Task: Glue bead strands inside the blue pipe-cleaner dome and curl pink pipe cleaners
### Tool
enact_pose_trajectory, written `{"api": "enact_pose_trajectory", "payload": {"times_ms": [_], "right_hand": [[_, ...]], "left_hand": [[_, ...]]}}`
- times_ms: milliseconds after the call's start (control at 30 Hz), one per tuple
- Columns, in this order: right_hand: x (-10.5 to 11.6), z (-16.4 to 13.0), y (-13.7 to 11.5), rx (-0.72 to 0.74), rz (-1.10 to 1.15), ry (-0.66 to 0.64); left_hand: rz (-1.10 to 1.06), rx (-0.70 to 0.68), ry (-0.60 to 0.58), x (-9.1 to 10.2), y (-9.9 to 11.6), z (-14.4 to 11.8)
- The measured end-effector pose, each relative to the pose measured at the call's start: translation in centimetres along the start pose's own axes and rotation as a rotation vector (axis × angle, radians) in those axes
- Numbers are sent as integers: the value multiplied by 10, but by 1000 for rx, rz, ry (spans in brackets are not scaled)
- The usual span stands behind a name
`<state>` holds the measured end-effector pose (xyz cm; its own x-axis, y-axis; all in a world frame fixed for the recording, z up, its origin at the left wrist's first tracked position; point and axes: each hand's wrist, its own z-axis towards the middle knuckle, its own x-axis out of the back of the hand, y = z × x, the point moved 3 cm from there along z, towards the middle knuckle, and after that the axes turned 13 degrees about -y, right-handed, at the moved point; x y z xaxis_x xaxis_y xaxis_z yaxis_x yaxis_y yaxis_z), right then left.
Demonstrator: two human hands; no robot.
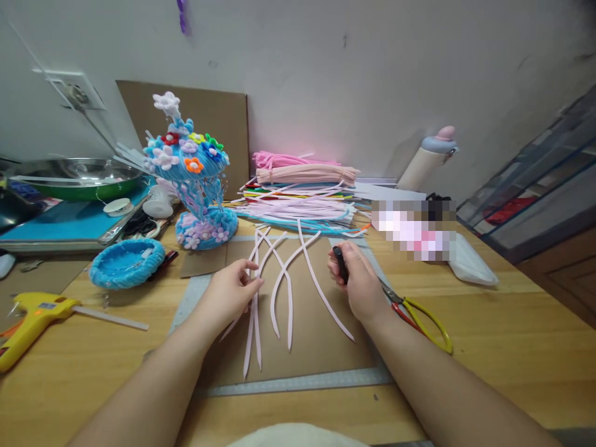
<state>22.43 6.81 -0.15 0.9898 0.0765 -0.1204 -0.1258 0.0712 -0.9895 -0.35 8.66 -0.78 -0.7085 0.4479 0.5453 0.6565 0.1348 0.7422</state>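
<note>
A wooden table (488,323) stands against a plain white wall, and a brown cardboard sheet (316,335) lies flat in the middle of it. Far left lies a yellow glue gun (32,316) with its tip pointing right. Behind it sits a small blue fuzzy bowl (125,262), and next to that stands a blue fuzzy craft tower (193,180) dotted with little flowers. A big stack of colored pipe cleaners (298,192) rests at the back, by the wall. On the cardboard lie about 5 long pale pink pipe cleaners (284,285). They run from the back of the table toward the person, so their long way points front to back, and they spread out a bit like a fan. The left hand (233,288) is on the left side of them. Its fingers are pinched together on 1 pink stem, so this hand is the nearer one. The right hand (356,279) is just to the right of the stems, not touching them. It is closed around a thin black tool (341,264) that sticks up from the fist. The stems lie between the 2 hands. Beside the right wrist lie scissors with yellow handles (419,316). A pale bottle (428,158) stands at the back right.
</note>
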Motion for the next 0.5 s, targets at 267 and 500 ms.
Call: {"api": "enact_pose_trajectory", "payload": {"times_ms": [267, 500], "right_hand": [[-2, 0, -1, -31, -21, 16], [-3, 1, -3, -29, -15, 28]], "left_hand": [[339, 109, -148, -17, 24, 32], [297, 178, -271, -23, 32, 47]]}}
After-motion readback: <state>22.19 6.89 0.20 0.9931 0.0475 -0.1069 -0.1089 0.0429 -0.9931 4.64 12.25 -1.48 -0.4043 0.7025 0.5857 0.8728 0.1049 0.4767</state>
